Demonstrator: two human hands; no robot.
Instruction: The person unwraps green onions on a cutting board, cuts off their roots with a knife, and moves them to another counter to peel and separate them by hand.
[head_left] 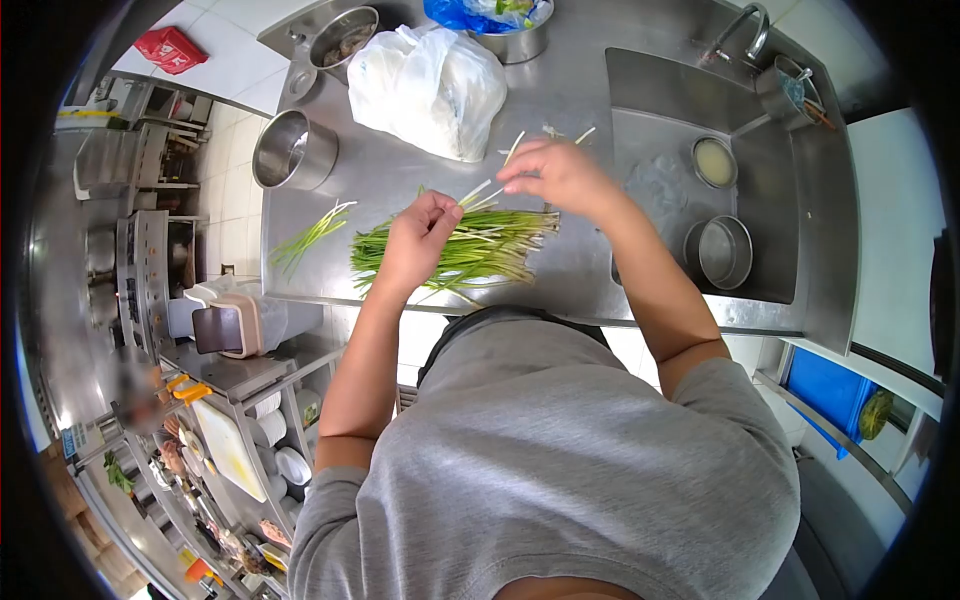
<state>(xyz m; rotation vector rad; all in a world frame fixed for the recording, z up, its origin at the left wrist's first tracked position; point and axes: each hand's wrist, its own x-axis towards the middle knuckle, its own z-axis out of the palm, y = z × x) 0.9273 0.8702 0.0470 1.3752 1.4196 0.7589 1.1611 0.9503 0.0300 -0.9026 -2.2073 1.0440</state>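
Observation:
My left hand (415, 238) is closed on a few thin green-and-white stalks, above the left part of a large pile of green stalks (490, 245) on the steel counter (560, 280). To its right, my right hand (555, 175) is over the counter behind the pile, its fingers pinched near the pale ends of the held stalks. A loose pale stalk stands out beside its fingers. A small separate bunch of green stalks (315, 235) lies left of the pile.
A white plastic bag (430, 90) and a steel pot (296, 150) stand behind the pile. The sink (770, 215) on the right holds a bowl of cloudy liquid (714, 163) and a round metal pan (720, 252). A faucet (738, 38) rises behind it.

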